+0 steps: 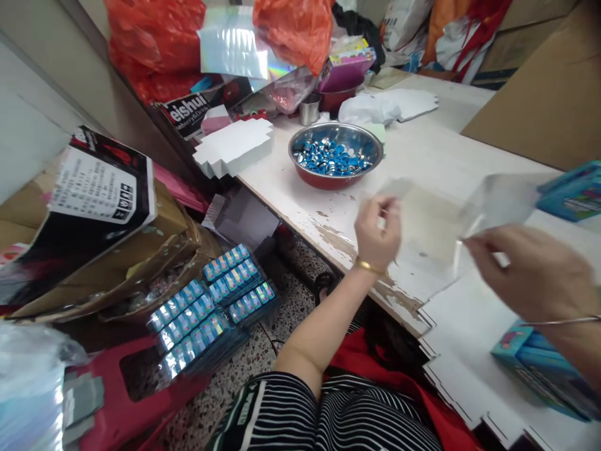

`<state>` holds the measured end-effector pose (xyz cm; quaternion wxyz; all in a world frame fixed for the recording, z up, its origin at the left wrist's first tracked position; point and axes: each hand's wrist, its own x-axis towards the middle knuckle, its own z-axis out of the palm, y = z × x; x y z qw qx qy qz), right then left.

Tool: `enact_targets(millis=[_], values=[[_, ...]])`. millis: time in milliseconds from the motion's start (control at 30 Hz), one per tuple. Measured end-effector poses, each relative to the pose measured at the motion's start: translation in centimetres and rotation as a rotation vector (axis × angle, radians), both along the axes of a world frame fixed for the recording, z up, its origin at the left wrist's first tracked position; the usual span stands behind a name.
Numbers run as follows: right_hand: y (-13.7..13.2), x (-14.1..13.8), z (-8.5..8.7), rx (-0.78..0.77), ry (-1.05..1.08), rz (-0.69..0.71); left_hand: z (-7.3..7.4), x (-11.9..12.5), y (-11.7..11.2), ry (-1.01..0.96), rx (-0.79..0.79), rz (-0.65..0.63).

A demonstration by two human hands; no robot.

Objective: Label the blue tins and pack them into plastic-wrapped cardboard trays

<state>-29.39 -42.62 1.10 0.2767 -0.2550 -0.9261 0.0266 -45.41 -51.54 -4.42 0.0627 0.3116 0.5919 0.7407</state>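
Inside the chipped table edge [328,235], left hand [378,230], right hand [533,270], fingers tight on clear plastic [425,219], broad white tabletop [439,144] beyond.

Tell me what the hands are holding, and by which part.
Clear plastic film, it appears: the left hand pinches it near one side, the right hand toward the opposite side. Blur hides the exact contact points.
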Motion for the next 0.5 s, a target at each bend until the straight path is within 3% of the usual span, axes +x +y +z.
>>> enact_targets(millis=[100,167,233,333,433,500], values=[[-1.6,-1.0,-3.5,-0.142,-0.08,0.102,0.5,3.9,-3.6,0.355,-0.136,-0.27],[-2.3,-1.1,-5.6,-0.295,-0.083,0.088,-0.4,5.3,-4.7,0.497,-0.32,-0.298],[-2.8,-0.8,-6.9,-0.354,-0.105,0.043,-1.5,5.6,-5.0,0.608,-0.509,-0.275],[-3.1,-0.4,-7.1,-0.238,-0.128,-0.029,-1.8,4.9,-4.8,0.879,-0.655,-0.266],[-3.2,-0.6,-6.1,-0.045,-0.157,-0.064,-0.2,3.9,-4.6,1.133,-0.703,-0.328],[-3.4,-0.9,-5.2,0.053,-0.201,-0.076,1.3,3.4,-4.3,1.168,-0.817,-0.442]])
